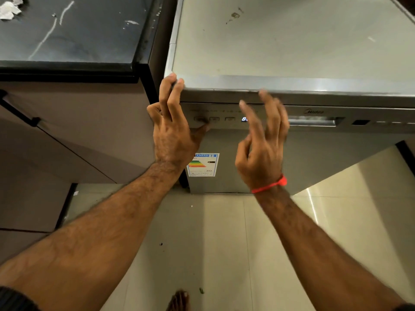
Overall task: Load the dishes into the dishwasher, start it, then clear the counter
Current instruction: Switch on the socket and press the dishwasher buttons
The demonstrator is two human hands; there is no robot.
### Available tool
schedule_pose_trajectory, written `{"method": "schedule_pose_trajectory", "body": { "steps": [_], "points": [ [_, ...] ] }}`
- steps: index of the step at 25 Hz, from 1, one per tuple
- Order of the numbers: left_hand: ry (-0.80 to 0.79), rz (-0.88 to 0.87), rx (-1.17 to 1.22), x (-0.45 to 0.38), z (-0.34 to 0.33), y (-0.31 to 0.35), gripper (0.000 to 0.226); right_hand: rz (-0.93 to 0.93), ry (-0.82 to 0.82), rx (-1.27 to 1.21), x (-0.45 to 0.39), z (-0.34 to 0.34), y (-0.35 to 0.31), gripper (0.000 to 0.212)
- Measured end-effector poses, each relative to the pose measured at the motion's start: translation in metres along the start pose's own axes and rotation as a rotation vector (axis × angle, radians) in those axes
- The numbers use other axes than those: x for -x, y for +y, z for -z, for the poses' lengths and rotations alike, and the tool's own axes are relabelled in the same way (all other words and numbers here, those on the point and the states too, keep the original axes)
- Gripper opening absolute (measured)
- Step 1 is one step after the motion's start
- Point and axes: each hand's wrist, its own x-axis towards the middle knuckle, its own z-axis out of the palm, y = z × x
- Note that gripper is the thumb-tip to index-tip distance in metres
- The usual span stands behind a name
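The grey dishwasher stands with its door closed. Its control panel carries a row of buttons and a lit blue display. My left hand rests two fingers on the top front corner, and its thumb touches the leftmost button. Holding nothing, my right hand hovers in front of the panel with fingers spread and blurred; a red band is on its wrist. The recessed door handle lies just right of it.
A dark marble counter sits at the left with crumpled white paper at its far corner. Cabinet fronts with a black handle are below it. An energy label is stuck on the door. Tiled floor lies underfoot.
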Motion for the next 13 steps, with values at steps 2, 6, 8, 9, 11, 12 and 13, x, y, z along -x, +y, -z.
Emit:
{"method": "schedule_pose_trajectory", "body": {
  "steps": [2,6,8,9,11,12,13],
  "points": [
    [-0.012,-0.009,-0.016,-0.001,-0.002,-0.003,0.107,-0.091,-0.18,0.114,0.041,-0.004,-0.007,0.078],
    [-0.002,-0.049,-0.023,-0.001,-0.004,-0.006,0.107,-0.198,-0.542,0.11,0.06,-0.023,-0.006,0.092],
    [0.01,-0.067,0.003,-0.002,-0.003,-0.007,0.101,-0.185,-0.576,0.139,0.046,-0.03,-0.008,0.101],
    [0.013,-0.067,0.016,-0.002,-0.003,-0.007,0.099,-0.173,-0.585,0.182,0.041,-0.032,-0.011,0.104],
    [0.014,-0.074,0.025,-0.002,-0.004,-0.008,0.097,-0.196,-0.644,0.268,0.035,-0.037,-0.019,0.109],
    [0.012,-0.075,0.027,-0.002,-0.004,-0.008,0.096,-0.232,-0.69,0.289,0.033,-0.04,-0.021,0.111],
    [0.013,-0.07,0.029,-0.002,-0.004,-0.008,0.096,-0.271,-0.733,0.298,0.031,-0.041,-0.022,0.112]
  ]
}}
